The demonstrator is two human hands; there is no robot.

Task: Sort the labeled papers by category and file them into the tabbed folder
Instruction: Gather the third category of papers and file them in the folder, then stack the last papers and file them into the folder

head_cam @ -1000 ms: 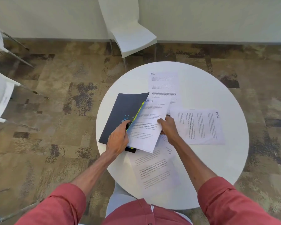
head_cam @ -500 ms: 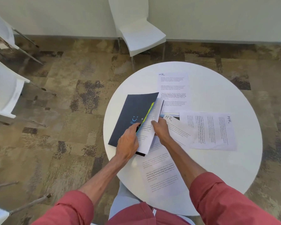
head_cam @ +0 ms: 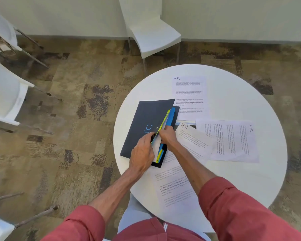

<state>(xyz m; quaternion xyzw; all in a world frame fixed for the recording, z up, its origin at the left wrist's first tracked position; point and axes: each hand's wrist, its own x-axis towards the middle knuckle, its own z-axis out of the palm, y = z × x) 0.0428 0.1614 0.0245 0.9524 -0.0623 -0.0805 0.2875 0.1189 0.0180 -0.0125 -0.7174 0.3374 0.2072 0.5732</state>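
A dark tabbed folder (head_cam: pixel 147 119) with a blue smiley lies at the left of the round white table (head_cam: pixel 250 180). Yellow and blue dividers (head_cam: pixel 169 117) show at its open right edge. My left hand (head_cam: pixel 142 152) holds the folder's cover and dividers apart at the near edge. My right hand (head_cam: pixel 168 134) presses a white sheet (head_cam: pixel 157 145) down between the dividers; only a narrow strip of it shows. Three sheets marked HR lie flat: one at the back (head_cam: pixel 189 96), one tilted beside my right wrist (head_cam: pixel 193 138), one at the right (head_cam: pixel 233 140). Another printed sheet (head_cam: pixel 175 188) lies near me.
A white chair (head_cam: pixel 153 35) stands beyond the table against the wall. More white chairs (head_cam: pixel 5 94) stand to the left on the patterned carpet. The table's right side and far rim hold no papers.
The sheet has slid almost fully into the folder, with my right hand following it in. The tilted HR sheet under it is now uncovered. My left hand stays on the folder.
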